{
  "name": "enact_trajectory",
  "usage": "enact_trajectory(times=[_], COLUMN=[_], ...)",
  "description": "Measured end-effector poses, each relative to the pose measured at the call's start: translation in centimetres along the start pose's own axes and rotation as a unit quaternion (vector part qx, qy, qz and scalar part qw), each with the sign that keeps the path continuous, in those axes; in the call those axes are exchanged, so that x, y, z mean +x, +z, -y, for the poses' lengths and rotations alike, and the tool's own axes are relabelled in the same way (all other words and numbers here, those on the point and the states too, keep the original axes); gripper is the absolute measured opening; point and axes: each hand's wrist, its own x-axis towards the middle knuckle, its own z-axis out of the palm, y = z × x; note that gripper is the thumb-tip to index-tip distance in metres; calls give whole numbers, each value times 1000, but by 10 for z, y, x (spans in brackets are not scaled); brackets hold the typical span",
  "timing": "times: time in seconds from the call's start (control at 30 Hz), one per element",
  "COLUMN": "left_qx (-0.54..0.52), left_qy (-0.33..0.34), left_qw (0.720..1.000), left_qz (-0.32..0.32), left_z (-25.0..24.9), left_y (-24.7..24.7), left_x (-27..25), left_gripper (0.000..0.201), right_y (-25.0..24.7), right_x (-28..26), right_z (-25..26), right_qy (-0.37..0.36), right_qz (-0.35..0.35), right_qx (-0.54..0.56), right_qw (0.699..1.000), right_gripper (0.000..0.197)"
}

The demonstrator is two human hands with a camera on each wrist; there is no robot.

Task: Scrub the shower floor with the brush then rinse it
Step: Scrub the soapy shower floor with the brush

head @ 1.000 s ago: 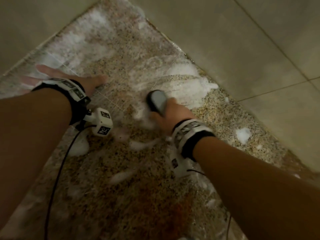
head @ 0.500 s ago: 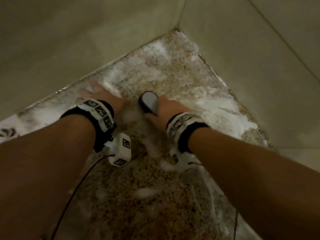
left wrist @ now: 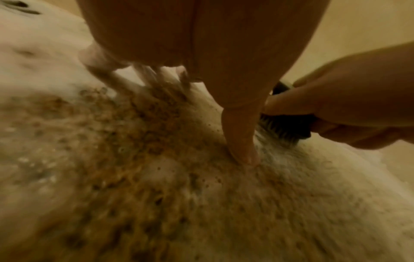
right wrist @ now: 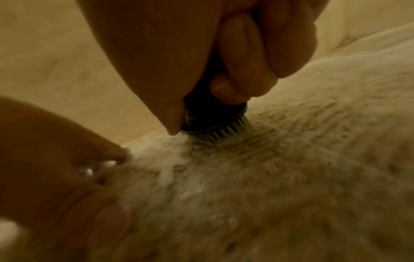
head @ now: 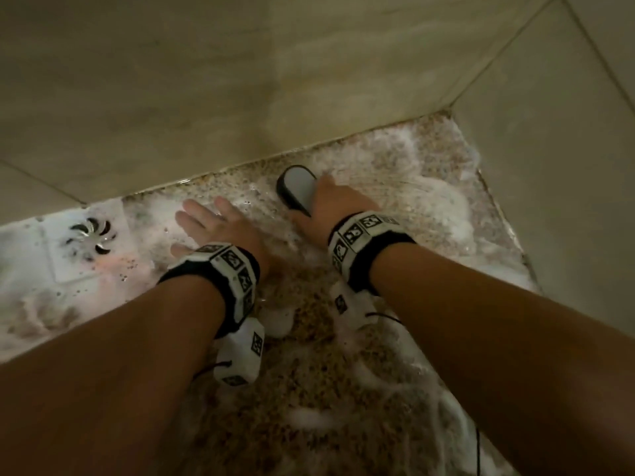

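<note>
Beige tiled walls (head: 206, 80) are meeting in a corner. A round metal drain (head: 92, 234) is sitting left, dim light falling throughout.

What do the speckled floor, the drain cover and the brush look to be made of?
Speckled brown shower floor: probably granite or terrazzo, judging by its grain. Shiny swirl-slotted drain cover: likely polished metal, given the glints. Black brush with grey top: probably plastic, with stiff dark bristles.
</note>
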Motion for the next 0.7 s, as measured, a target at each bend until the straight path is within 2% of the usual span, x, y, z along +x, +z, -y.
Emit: enact_trajectory(times=[0.1, 0.2, 0.27, 0.33, 0.43, 0.47, 0.57, 0.63, 0.7], left_qx=[2, 2, -14, -15, 2, 9, 19, 21, 12], left_qy=[4, 17, 16, 16, 22, 23, 25, 27, 26], left_qw=[1000, 999, 998, 999, 999, 999, 999, 999, 999], left_qz=[30, 51, 51, 45, 40, 39, 34, 29, 20], left_z=[0, 1, 3, 3, 1, 1, 2, 2, 3], left_y=[-7, -14, -14, -15, -15, -16, -16, -16, -16], left_x=[0, -3, -5, -6, -7, -7, -5, -7, -11], left_gripper=[159, 170, 170, 170, 169, 169, 168, 166, 161], right_y=[-22, -62, -82, -85, -73, -65, -44, -25, -5], right_x=[8, 19, 36, 45, 43, 43, 39, 38, 32], right_z=[-32, -110, -140, -140, -98, -78, -18, 6, 23], right_qy=[22, 119, 217, 256, 126, 90, 70, 55, 22], right_qz=[-24, -121, -134, -117, -127, -121, -50, -13, -15], right_qx=[0, 14, 41, 37, 20, 23, 14, 18, 16], right_qw=[999, 985, 966, 959, 984, 988, 996, 998, 1000], right_gripper=[74, 58, 67, 76, 52, 52, 72, 72, 65])
